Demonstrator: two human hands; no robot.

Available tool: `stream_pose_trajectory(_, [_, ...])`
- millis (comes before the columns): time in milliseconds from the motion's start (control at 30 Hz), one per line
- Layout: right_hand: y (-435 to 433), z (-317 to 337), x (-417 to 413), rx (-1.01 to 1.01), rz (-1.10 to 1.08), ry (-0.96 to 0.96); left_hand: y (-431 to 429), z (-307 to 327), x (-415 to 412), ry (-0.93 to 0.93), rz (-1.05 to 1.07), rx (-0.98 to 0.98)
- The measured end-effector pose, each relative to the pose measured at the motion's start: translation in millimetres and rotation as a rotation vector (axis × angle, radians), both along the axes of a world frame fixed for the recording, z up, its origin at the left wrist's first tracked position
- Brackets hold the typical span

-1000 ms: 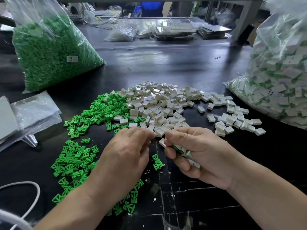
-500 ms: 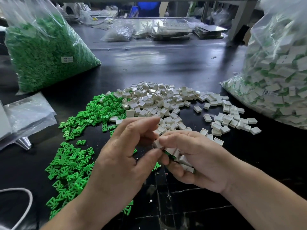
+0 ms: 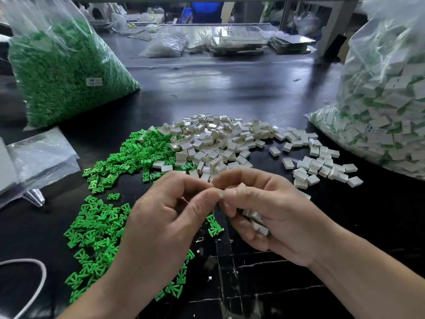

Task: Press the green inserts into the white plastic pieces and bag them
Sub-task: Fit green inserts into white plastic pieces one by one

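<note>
Beside the white pile [image 3: 220, 143], our left hand [image 3: 165, 222] has pinched onto white pieces [image 3: 257, 223] our right hand [image 3: 276, 217] grips, probably seating 1 insert.

A worker's bare left forearm [image 3: 99, 293], from 7 o'clock, and right forearm [image 3: 368, 277], from 5 o'clock, end in an uncovered left hand [image 3: 161, 222] and right hand [image 3: 276, 215].
</note>
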State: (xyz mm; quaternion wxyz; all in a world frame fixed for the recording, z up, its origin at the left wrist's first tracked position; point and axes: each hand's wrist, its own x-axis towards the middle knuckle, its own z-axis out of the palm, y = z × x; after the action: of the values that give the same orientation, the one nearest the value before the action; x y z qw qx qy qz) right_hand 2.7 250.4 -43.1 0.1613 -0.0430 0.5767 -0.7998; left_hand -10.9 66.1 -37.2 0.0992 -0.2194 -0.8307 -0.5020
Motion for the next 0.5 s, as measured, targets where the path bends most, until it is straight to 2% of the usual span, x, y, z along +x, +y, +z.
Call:
stream_pose_trajectory(133, [-4, -4, 2, 0.181, -0.077, 0.138, -2, -4, -1, -0.146, -0.017, 0.078])
stream_pose_trajectory(267, [-3, -4, 2, 0.191, -0.083, 0.129, -5, -5, -4, -0.141, -0.037, 0.014])
stream_pose_trajectory(500, [1, -3, -3, 0.074, -0.129, -0.048, -12, -13, -11, 0.04, -0.009, -0.503])
